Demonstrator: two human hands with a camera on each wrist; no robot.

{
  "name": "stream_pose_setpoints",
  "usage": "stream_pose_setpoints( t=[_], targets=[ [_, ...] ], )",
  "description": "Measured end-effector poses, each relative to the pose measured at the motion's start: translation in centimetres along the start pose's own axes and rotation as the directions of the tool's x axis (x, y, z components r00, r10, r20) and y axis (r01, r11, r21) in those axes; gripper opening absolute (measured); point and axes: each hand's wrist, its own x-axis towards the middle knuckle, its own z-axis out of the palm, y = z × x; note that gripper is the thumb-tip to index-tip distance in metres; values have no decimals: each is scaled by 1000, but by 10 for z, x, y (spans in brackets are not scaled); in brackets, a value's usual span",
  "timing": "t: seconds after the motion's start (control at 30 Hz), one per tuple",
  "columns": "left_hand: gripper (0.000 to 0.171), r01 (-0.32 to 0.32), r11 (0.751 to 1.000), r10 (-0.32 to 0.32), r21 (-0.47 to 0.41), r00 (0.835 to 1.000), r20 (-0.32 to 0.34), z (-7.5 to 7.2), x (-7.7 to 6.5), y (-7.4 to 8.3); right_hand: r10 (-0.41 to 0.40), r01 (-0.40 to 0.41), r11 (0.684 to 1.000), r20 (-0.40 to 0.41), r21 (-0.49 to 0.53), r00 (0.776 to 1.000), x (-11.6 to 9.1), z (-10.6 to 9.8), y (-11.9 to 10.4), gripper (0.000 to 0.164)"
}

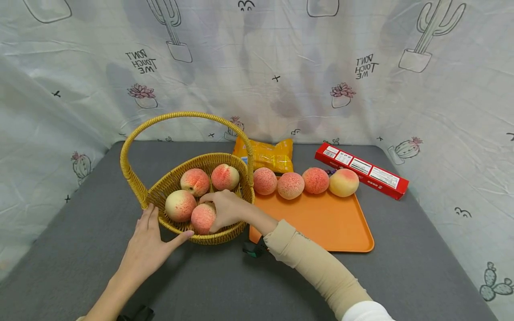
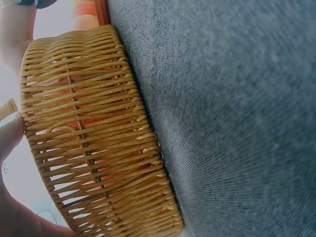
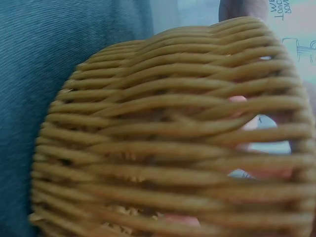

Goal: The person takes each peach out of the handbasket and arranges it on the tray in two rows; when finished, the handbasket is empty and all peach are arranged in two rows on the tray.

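A yellow wicker basket [image 1: 225, 235] with a tall arched handle stands on the left, holding several pink-and-cream peaches. My right hand [image 1: 228, 208] reaches inside over the near right rim and grips the front peach [image 1: 202, 218], thumb and fingers around it. Beside that fruit lie a paler peach [image 1: 180, 206] and two redder ones toward the back. My left hand [image 1: 146, 249] touches the basket's near left rim, with fingers and thumb spread fairly straight. In the left wrist view the woven wall [image 2: 94, 133] fills much of the picture; in the right wrist view the weave [image 3: 173, 128] hides most of the right hand.
To the basket's right is an orange tray [image 1: 317, 223], with several peaches [image 1: 291, 185] in a row along its far edge. Behind them lie a yellow-orange packet [image 1: 269, 154] and a long red box [image 1: 361, 170]. A patterned white curtain [image 1: 277, 53] hangs around the grey tabletop [image 1: 401, 249].
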Motion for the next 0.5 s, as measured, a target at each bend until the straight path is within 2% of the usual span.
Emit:
stream_pose_setpoints(
  t=[0.13, 0.3, 0.4, 0.5],
  targets=[
    [116, -3, 1000, 3, 3, 1000, 0, 1, 1, 0, -22, 26, 999, -96, 39, 995, -6, -1, 6, 66],
    [116, -3, 1000, 3, -3, 1000, -7, 1, 0, 1, 9, 30, 985, -229, 167, 974, -16, -6, 12, 71],
    [116, -1, 1000, 1, -4, 1000, -5, 1, 0, 1, 37, 46, 960, -287, 275, 957, -25, -8, 17, 74],
    [116, 7, 1000, -7, 1, 1000, 9, 1, 0, 1, 48, 88, 919, -332, 385, 942, -34, -10, 22, 77]
  ],
)
